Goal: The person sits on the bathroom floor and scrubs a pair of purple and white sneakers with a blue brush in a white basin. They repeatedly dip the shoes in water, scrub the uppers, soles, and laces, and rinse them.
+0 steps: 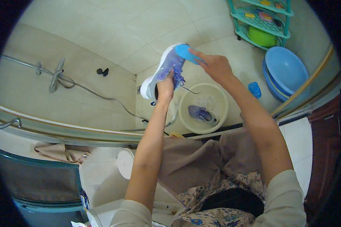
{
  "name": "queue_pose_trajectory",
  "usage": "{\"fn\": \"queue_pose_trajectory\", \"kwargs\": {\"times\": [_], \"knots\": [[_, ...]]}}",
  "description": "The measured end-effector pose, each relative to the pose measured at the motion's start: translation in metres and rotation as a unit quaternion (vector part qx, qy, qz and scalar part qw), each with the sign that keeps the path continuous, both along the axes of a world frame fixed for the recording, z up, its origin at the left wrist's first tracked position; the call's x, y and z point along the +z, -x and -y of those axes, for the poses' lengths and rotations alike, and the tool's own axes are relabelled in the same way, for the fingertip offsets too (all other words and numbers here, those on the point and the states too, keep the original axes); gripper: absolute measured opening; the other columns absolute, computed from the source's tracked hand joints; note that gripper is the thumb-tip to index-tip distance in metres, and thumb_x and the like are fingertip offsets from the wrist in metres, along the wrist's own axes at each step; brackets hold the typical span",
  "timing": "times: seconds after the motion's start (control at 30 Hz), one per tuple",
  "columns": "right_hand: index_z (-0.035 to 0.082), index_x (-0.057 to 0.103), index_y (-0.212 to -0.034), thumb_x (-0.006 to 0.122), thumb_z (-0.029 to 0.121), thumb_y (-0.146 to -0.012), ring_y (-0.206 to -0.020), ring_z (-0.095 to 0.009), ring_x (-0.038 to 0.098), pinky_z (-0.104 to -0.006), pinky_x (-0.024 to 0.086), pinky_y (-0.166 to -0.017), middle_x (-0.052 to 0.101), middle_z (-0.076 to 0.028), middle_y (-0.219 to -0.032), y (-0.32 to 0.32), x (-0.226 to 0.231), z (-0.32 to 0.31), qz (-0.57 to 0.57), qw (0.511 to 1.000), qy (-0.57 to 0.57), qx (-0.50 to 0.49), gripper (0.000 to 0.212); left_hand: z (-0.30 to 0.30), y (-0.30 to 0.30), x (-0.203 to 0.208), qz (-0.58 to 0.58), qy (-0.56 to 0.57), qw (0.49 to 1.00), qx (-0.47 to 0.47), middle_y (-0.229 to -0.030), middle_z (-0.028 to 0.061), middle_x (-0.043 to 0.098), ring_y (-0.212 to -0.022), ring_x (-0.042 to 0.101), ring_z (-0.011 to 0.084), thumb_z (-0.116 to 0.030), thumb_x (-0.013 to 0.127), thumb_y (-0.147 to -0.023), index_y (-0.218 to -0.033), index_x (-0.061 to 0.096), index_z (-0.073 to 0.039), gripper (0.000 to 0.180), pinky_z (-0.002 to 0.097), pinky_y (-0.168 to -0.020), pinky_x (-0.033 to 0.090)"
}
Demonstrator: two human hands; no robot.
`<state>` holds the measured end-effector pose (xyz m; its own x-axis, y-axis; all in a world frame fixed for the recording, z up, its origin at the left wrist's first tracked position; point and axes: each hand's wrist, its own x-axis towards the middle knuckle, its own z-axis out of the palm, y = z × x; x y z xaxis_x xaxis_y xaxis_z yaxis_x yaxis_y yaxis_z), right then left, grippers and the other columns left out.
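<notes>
With our left hand (165, 87) we grip the purple shoe (166, 68), beyond and left of the basin (222, 109), its length running heel near-left to toe far-right; our right hand (216, 67), nearer the toe, holds the blue brush (186, 53) there.

A hand could pass down between the forearms (149, 140) to the basin (223, 108). The held shoe (166, 61) stood in the way, far and left, the hose (111, 99) at left, stacked tubs (287, 69) at right.
</notes>
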<state>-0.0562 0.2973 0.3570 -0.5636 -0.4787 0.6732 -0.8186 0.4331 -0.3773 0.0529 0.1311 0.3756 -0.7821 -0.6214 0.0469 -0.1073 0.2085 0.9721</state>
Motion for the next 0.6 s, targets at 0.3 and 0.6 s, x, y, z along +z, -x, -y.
{"fn": "queue_pose_trajectory", "kwargs": {"times": [0.3, 0.6], "knots": [[0.034, 0.041, -0.126, 0.053, 0.031, -0.083, -0.054, -0.028, 0.059, -0.0393, 0.047, -0.049, 0.059, -0.011, -0.061, 0.001, 0.006, -0.002, 0.011, 1.000, -0.008, -0.002, 0.044, -0.016, -0.001, -0.010, -0.011, 0.245, 0.969, -0.033, -0.101, 0.0156, 0.060, -0.094, 0.054, 0.0246, -0.011, 0.047, -0.087, -0.106, 0.055, 0.004, 0.025, 0.0343, -0.084, 0.039], [0.032, 0.042, -0.126, 0.053, 0.030, -0.084, -0.051, -0.029, 0.059, -0.0406, 0.048, -0.049, 0.058, -0.012, -0.059, 0.003, 0.001, -0.010, 0.039, 0.998, 0.032, -0.027, 0.043, -0.017, -0.003, -0.003, -0.024, 0.112, 0.993, 0.000, -0.100, 0.0132, 0.060, -0.091, 0.053, 0.0205, -0.011, 0.051, -0.085, -0.103, 0.055, 0.005, 0.024, 0.0327, -0.083, 0.039]]}}
